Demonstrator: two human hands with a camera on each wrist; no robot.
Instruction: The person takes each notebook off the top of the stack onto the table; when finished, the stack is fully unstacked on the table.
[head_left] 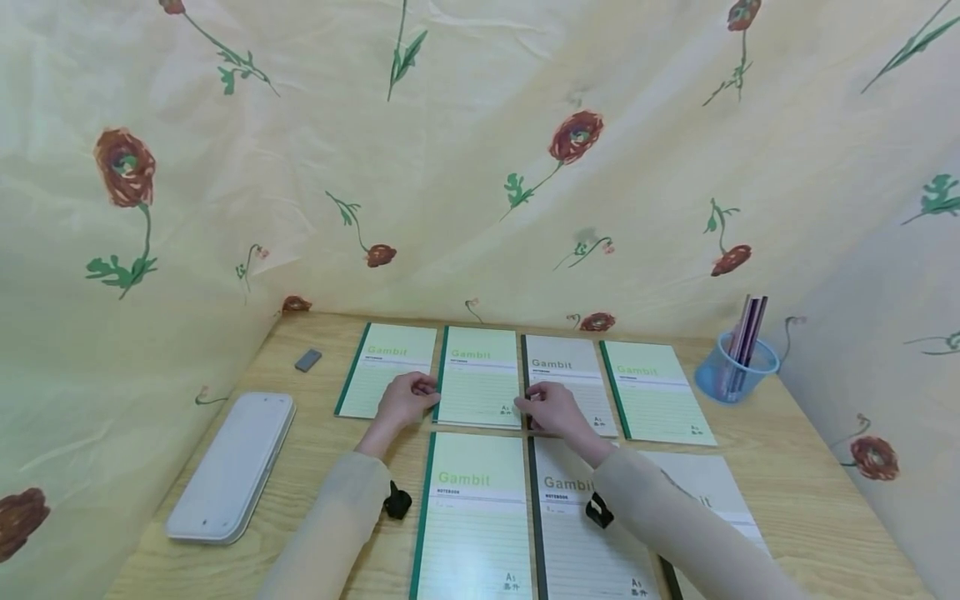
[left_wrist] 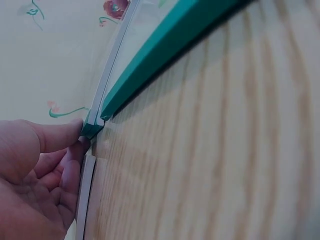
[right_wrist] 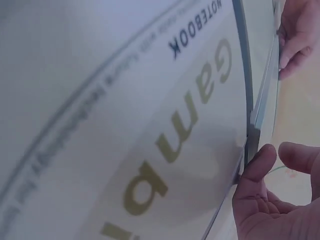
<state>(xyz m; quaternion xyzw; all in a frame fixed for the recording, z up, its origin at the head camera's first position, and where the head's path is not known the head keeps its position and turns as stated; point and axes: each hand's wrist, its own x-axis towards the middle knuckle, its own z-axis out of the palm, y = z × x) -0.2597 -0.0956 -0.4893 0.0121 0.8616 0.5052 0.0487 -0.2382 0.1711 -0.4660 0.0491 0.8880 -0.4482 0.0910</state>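
A light-green notebook (head_left: 480,379) with a green spine lies second from the left in the back row. At its lower left corner is my left hand (head_left: 407,402), which pinches the green-spined corner between thumb and finger in the left wrist view (left_wrist: 45,165). Near its lower right edge, my right hand (head_left: 555,411) lies partly over the neighbouring grey notebook (head_left: 581,375) with a dark spine. In the right wrist view, the right fingertips touch the notebook edges, and a small gap shows between thumb (right_wrist: 300,155) and forefinger.
Beside these lie green notebooks at left (head_left: 390,354) and right (head_left: 656,392). The front row holds a green notebook (head_left: 476,517), a grey one (head_left: 570,550) and another (head_left: 738,500) partly under my right sleeve. A white case (head_left: 232,467), a grey eraser-like block (head_left: 308,360) and a blue pencil cup (head_left: 720,379) stand around.
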